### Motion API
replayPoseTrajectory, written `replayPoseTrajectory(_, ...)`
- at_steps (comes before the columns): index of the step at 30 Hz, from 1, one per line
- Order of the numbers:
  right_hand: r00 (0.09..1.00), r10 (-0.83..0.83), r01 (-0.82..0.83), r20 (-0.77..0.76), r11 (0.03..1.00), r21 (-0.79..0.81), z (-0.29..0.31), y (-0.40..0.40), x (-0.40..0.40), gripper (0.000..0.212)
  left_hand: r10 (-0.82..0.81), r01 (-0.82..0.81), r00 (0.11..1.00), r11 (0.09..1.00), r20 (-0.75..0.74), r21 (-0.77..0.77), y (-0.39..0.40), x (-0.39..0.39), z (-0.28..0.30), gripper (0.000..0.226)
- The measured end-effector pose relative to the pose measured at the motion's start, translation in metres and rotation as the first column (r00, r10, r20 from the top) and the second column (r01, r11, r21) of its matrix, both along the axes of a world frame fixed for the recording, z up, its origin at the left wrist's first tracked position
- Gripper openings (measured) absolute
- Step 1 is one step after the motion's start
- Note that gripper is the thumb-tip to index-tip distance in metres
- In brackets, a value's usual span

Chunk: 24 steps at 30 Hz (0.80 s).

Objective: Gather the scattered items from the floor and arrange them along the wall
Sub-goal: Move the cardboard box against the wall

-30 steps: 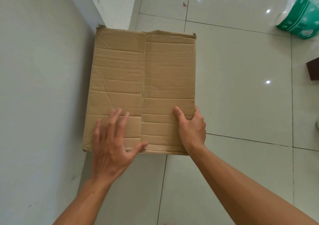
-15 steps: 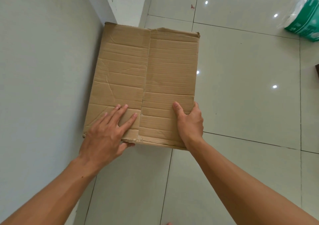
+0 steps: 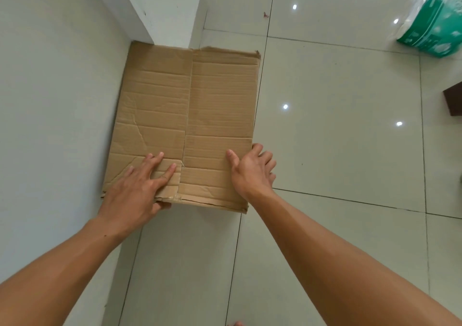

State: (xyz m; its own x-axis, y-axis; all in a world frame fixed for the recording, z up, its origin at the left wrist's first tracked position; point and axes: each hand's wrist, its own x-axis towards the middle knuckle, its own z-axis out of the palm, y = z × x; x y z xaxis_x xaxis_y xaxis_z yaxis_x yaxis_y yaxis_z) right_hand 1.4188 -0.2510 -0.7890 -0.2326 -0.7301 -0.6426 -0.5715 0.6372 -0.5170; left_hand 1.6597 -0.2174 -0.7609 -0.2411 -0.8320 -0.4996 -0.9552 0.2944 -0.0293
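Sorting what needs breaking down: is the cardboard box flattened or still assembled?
Flattened: the cardboard box shows one flat creased face beside the wall.

There is only one view, from a camera worn on the person's head. It looks forward and steeply down at the floor, from above and behind the two arms, which reach into the picture from the bottom edge. The wall runs up the left side. The cardboard lies near the camera, in the middle, a bit to the left. The lens is wide, so the far floor tiles show at the top and right edges.
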Motion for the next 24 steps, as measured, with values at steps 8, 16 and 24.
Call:
replayPoseTrajectory(8,0.899,0.003,0.004,0.438,1.0,-0.015,0.074,0.022,-0.103,0.063,0.138,-0.179,0.976,0.951,0.171,0.253,-0.044,-0.071,0.084,0.092)
replayPoseTrajectory(16,0.976,0.19,-0.16,0.107,0.958,-0.239,0.246,0.078,-0.263,0.05,0.254,-0.246,0.926,0.967,-0.281,0.064,-0.003,-0.207,0.253,0.061)
replayPoseTrajectory(24,0.999,0.033,-0.019,0.031,0.928,-0.372,0.444,0.152,-0.385,0.049,0.235,-0.313,0.832,0.947,-0.502,-0.076,0.067,-0.349,0.463,0.057)
